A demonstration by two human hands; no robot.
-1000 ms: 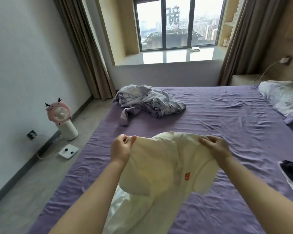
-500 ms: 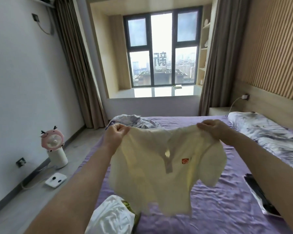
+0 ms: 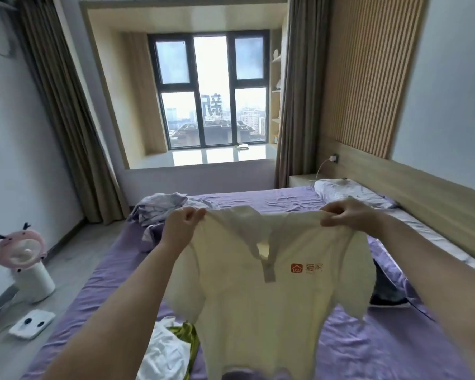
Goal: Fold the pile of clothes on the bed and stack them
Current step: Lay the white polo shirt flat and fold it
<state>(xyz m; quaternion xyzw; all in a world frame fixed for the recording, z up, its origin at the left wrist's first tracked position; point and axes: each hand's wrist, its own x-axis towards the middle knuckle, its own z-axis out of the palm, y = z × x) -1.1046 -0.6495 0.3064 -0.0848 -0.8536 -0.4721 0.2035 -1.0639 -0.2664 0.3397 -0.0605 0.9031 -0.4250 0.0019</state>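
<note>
The left hand (image 3: 183,224) and right hand (image 3: 346,213) each pinch a shoulder of a cream polo shirt (image 3: 261,297), holding it spread in mid-frame above the purple bed (image 3: 368,349). An orange house logo (image 3: 296,268) with faint, unreadable characters marks its chest. White and green clothes (image 3: 170,349) lie at lower left.

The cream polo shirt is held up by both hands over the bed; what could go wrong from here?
1. The left hand and right hand only pinch the cream polo shirt at its shoulders, so a corner might slip and the shirt sag.
2. Laid straight down, its hem may land on the white garment and green garment below, likely creasing the fold.
</note>
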